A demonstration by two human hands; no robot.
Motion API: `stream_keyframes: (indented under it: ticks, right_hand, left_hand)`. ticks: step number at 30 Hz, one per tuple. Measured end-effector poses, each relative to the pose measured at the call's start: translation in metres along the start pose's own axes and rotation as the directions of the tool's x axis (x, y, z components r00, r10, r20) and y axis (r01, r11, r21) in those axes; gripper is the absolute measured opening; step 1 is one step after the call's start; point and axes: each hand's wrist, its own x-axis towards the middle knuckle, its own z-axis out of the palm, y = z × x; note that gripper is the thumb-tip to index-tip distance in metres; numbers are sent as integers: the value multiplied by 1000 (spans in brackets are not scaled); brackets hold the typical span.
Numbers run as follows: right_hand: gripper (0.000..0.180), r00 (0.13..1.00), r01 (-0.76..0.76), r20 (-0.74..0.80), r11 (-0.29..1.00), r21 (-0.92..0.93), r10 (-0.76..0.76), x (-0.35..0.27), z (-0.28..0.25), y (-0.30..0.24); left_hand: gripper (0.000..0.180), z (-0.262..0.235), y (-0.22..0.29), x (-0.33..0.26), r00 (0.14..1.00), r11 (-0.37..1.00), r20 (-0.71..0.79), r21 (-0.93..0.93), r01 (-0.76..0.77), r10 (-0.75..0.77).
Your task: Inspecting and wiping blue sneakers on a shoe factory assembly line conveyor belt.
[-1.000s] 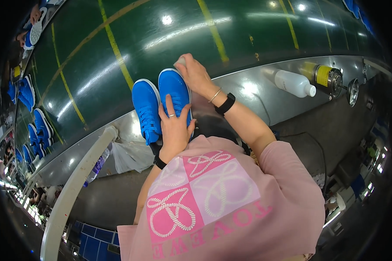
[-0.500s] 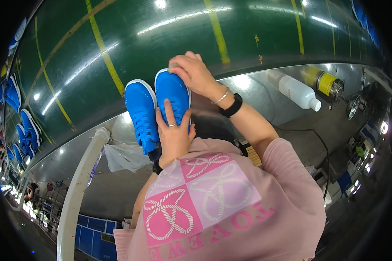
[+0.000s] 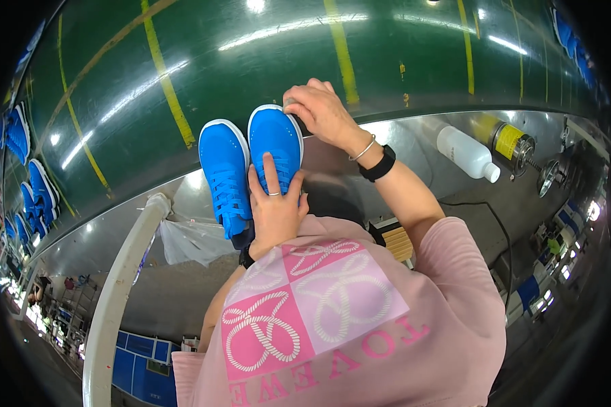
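Observation:
Two blue lace-up sneakers with white soles lie side by side at the near edge of the green belt, toes pointing away from me. My left hand (image 3: 278,214) grips the right sneaker (image 3: 270,129), its fingers spread over the laces and round the side. The left sneaker (image 3: 223,163) lies against it, untouched by my fingers. Beside the right sneaker's toe, my right hand (image 3: 322,115) is closed in a pinch at the sole edge. Something small and greyish shows at those fingertips, too small to name.
The green belt (image 3: 217,74) with yellow lines curves across the far side, more blue sneakers (image 3: 44,190) at its left. A white plastic bottle (image 3: 465,152) and a yellow-labelled metal cylinder (image 3: 512,141) lie on the metal ledge at right. A pale post (image 3: 125,271) stands at near left.
My right hand has shifted slightly right along the right sneaker's toe, still pinched. My left hand keeps its hold on the laces. The whole view has shifted a little.

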Motion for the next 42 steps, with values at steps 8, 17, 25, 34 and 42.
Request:
stream_keyframes:
  ticks: [8,17,25,34,42]
  right_hand:
    - [11,985,90,-148,995,33,-84,-3,16,-12]
    - [10,974,196,-74,963,-186,-213,10,18,-40]
    - [10,983,80,-140,968,-239,-116,-22,1,-21]
    - [12,975,57,-195,968,-243,-107,-46,11,-20]
    - [24,943,-313,-148,946,-89,299,-110,2,-23]
  left_hand:
    - [53,0,-1,0,1000,1000,-13,-7,-1,1]
    - [53,0,-1,-2,999,999,-54,-46,-5,3]
    - [51,2,-2,0,996,997,-80,-64,-53,48]
    - [49,0,-4,-1,995,995,-83,-87,-58,50]
    - [48,-4,-4,-4,990,994,-124,-82,-78,68]
